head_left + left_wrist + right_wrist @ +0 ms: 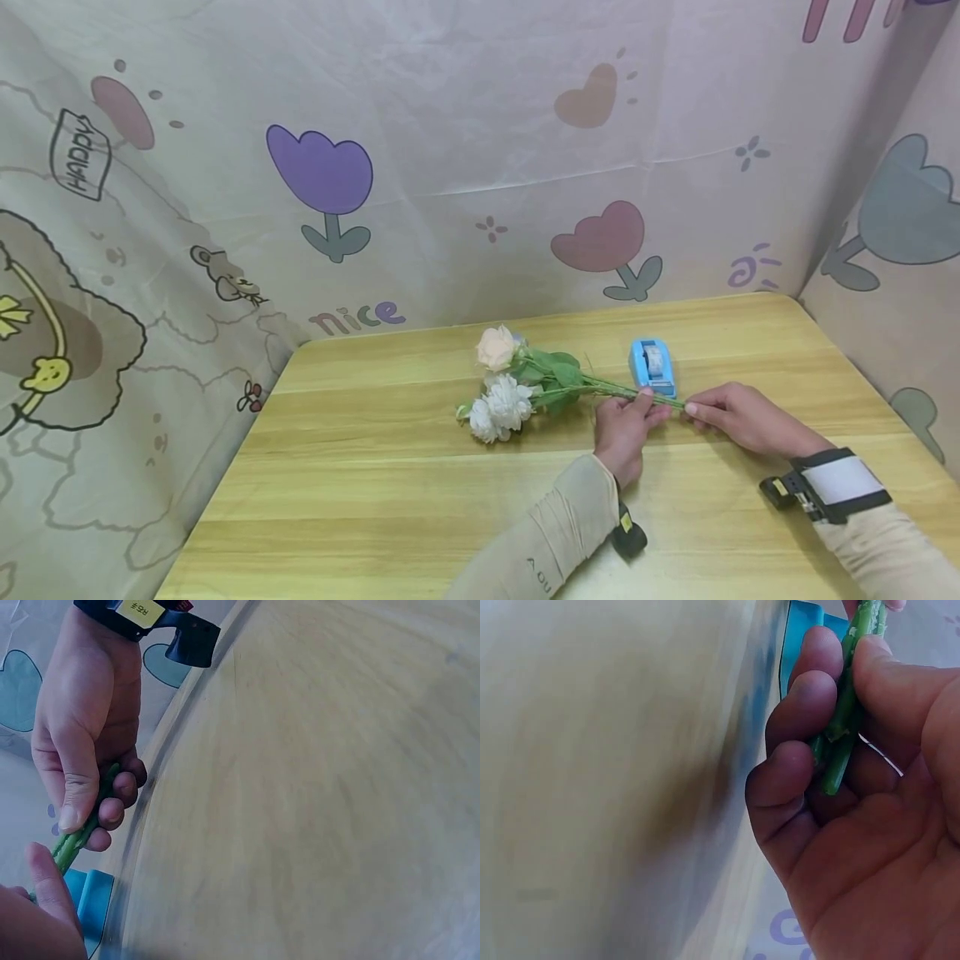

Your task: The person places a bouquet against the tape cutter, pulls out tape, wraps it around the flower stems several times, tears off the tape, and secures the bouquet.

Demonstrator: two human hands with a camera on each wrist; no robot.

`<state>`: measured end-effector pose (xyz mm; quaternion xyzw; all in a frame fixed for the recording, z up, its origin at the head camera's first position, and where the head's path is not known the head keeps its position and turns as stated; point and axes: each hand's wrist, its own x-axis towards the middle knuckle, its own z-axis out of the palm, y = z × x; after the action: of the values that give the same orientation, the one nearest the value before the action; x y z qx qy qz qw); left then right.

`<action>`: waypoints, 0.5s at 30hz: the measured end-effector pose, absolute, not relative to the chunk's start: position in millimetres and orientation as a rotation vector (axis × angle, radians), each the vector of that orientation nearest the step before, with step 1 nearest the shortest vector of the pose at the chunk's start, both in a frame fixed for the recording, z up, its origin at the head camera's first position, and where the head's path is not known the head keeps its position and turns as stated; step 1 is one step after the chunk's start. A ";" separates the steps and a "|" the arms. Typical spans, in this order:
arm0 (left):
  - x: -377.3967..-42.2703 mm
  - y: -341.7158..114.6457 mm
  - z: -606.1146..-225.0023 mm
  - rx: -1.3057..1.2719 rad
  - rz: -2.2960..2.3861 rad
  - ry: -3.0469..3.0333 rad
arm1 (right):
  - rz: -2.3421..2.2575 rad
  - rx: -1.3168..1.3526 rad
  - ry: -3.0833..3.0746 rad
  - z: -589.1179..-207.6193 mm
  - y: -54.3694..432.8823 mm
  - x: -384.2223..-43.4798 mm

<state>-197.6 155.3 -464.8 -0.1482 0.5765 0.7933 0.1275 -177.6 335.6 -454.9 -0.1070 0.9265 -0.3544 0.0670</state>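
A bunch of flowers lies across both hands in the head view, with a cream rose and white blooms pointing left and green leaves behind them. My left hand grips the green stems partway along. Near the cut ends, my right hand pinches the same stems between thumb and fingers. The right wrist view shows several stem ends of uneven length lying against the curled fingers. Just behind the stems stands a blue tape dispenser with a roll of tape in it.
The wooden table extends to the left and front of the hands. A printed cloth hangs along its back edge and both sides. Each wrist wears a strapped camera, one of them a black camera on the left.
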 end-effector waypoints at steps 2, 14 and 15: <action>-197.9 155.5 -464.7 -0.436 2.309 1.678 | -1.072 -0.322 2.790 -454.5 335.2 -178.2; -197.0 156.4 -464.2 -0.448 2.313 1.695 | -1.099 -0.340 2.768 -452.7 334.7 -181.2; -196.9 156.4 -464.1 -0.448 2.314 1.697 | -1.102 -0.343 2.770 -452.5 334.6 -181.5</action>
<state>-196.9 156.4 -464.1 -0.1530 0.5802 0.7911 0.1185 -181.5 334.6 -452.5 -0.1140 0.9208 -0.3662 0.0706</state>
